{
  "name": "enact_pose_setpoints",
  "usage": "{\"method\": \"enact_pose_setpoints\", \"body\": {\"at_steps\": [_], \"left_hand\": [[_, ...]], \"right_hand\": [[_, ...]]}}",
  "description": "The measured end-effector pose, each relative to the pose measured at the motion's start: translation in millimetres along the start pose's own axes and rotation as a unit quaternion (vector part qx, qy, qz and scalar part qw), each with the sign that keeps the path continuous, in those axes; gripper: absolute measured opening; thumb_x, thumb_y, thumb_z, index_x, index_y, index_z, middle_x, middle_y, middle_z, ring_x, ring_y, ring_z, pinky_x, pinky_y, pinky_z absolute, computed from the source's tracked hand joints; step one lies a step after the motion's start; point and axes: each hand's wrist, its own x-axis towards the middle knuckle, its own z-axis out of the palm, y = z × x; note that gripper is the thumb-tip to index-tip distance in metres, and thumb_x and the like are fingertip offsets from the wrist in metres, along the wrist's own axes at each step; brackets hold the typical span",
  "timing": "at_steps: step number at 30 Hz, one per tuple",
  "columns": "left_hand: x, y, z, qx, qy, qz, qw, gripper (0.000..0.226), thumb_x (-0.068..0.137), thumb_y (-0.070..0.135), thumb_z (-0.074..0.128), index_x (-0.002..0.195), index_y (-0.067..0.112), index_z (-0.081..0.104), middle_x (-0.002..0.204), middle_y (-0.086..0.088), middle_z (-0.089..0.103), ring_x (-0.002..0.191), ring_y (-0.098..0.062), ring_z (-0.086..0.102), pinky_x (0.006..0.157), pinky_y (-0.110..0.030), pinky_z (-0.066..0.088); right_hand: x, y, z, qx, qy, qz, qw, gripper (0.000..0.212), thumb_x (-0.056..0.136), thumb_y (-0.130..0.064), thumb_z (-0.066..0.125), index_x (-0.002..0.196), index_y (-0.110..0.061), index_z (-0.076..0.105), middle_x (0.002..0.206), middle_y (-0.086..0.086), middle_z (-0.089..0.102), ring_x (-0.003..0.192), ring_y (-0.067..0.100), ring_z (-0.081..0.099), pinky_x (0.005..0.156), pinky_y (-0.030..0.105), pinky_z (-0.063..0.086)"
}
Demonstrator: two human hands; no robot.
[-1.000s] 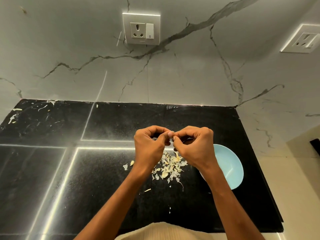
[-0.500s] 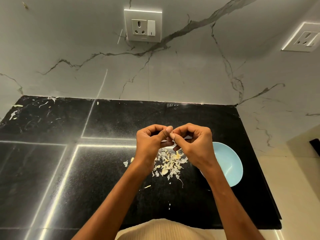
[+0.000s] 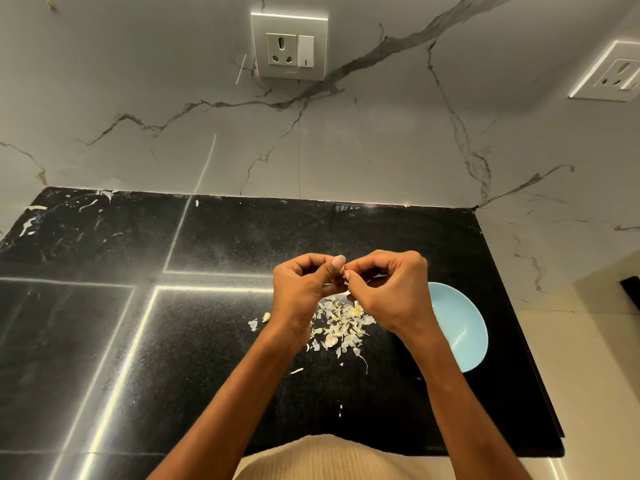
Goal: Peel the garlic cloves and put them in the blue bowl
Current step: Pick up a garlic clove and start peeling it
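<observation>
Above the black counter (image 3: pixel 207 341) my left hand (image 3: pixel 304 289) and my right hand (image 3: pixel 391 289) meet fingertip to fingertip, both pinching a small garlic clove (image 3: pixel 343 271) that is mostly hidden between them. Only a pale sliver of it shows at the thumbs. Below the hands lies a pile of papery garlic peels (image 3: pixel 341 327). The blue bowl (image 3: pixel 460 327) sits on the counter just right of my right wrist, partly covered by it; its visible inside shows nothing in it.
A loose pale bit (image 3: pixel 266 317) and a peel scrap lie left of my left wrist. The marble wall carries a socket (image 3: pixel 289 50) behind and a second socket (image 3: pixel 613 74) at the right. The counter ends at its right edge (image 3: pixel 540 368).
Both hands stay together over the peel pile, with only small finger shifts on the clove. The view has tilted slightly.
</observation>
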Motion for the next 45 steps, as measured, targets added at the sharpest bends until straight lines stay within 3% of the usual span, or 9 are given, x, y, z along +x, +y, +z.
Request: {"method": "enact_pose_setpoints", "body": {"at_steps": [5, 8, 12, 16, 20, 28, 33, 45], "left_hand": [[0.7, -1.7, 0.3, 0.001, 0.007, -0.001, 1.000, 0.024, 0.072, 0.019, 0.076, 0.083, -0.002, 0.071, 0.075, -0.009, 0.072, 0.072, -0.022, 0.073, 0.065, -0.028, 0.059], [0.9, -2.6, 0.1, 0.000, 0.002, -0.005, 1.000, 0.028, 0.072, 0.022, 0.076, 0.084, -0.003, 0.071, 0.076, -0.010, 0.072, 0.074, -0.022, 0.072, 0.066, -0.028, 0.059], [1.4, -3.0, -1.6, -0.011, -0.005, -0.013, 1.000, 0.028, 0.075, 0.023, 0.075, 0.084, -0.003, 0.071, 0.078, -0.012, 0.071, 0.076, -0.024, 0.071, 0.066, -0.028, 0.058], [2.6, -1.5, -4.6, -0.056, -0.040, -0.058, 0.996, 0.022, 0.077, 0.022, 0.073, 0.081, 0.001, 0.072, 0.081, -0.011, 0.071, 0.079, -0.022, 0.069, 0.070, -0.029, 0.059], [2.7, -1.0, -5.9, -0.092, -0.056, -0.088, 0.990, 0.019, 0.078, 0.019, 0.073, 0.083, 0.001, 0.072, 0.082, -0.012, 0.070, 0.076, -0.019, 0.066, 0.065, -0.024, 0.058], [-0.8, -1.4, -7.0, -0.023, -0.071, -0.005, 0.997, 0.022, 0.075, 0.014, 0.074, 0.091, 0.000, 0.070, 0.090, -0.013, 0.072, 0.087, -0.027, 0.072, 0.075, -0.033, 0.060], [-1.3, -0.7, -7.0, -0.040, -0.081, 0.001, 0.996, 0.019, 0.075, 0.010, 0.072, 0.091, 0.000, 0.071, 0.090, -0.012, 0.075, 0.084, -0.026, 0.073, 0.073, -0.032, 0.061], [0.1, -1.9, -8.1, -0.053, -0.104, -0.007, 0.993, 0.018, 0.077, 0.010, 0.068, 0.092, 0.002, 0.074, 0.087, -0.012, 0.074, 0.075, -0.020, 0.069, 0.066, -0.028, 0.058]], "right_hand": [[-2.1, -4.9, 2.9, -0.030, 0.027, -0.023, 0.999, 0.005, 0.079, -0.014, 0.082, 0.084, -0.016, 0.082, 0.074, -0.017, 0.070, 0.067, 0.002, 0.070, 0.061, 0.012, 0.055], [-2.6, -5.6, 4.9, -0.039, 0.043, -0.032, 0.998, 0.006, 0.078, -0.019, 0.078, 0.082, -0.016, 0.081, 0.073, -0.020, 0.068, 0.068, 0.001, 0.070, 0.060, 0.009, 0.053], [-1.3, -4.9, 4.3, -0.020, 0.034, -0.020, 0.999, 0.005, 0.080, -0.013, 0.081, 0.082, -0.018, 0.081, 0.073, -0.018, 0.070, 0.065, 0.003, 0.071, 0.060, 0.013, 0.056], [1.0, -6.5, 1.7, 0.053, 0.014, 0.026, 0.998, 0.009, 0.083, -0.008, 0.082, 0.082, -0.017, 0.080, 0.072, -0.006, 0.076, 0.059, 0.014, 0.073, 0.057, 0.029, 0.061], [0.8, -9.2, -0.3, 0.118, 0.006, 0.056, 0.991, 0.012, 0.084, -0.003, 0.080, 0.081, -0.015, 0.079, 0.070, 0.000, 0.076, 0.056, 0.022, 0.073, 0.052, 0.029, 0.060], [-0.4, -6.2, 0.1, 0.076, 0.009, 0.063, 0.995, 0.004, 0.083, -0.012, 0.082, 0.083, -0.016, 0.081, 0.073, -0.003, 0.076, 0.062, 0.020, 0.075, 0.057, 0.037, 0.063], [0.2, -10.2, -2.2, 0.129, 0.005, 0.080, 0.988, 0.013, 0.085, 0.000, 0.078, 0.082, -0.012, 0.079, 0.071, 0.000, 0.076, 0.060, 0.022, 0.074, 0.053, 0.030, 0.061], [1.3, -7.4, -5.0, 0.217, -0.010, 0.109, 0.970, 0.021, 0.087, 0.008, 0.071, 0.080, -0.011, 0.076, 0.065, 0.006, 0.073, 0.052, 0.019, 0.069, 0.052, 0.028, 0.060]]}}
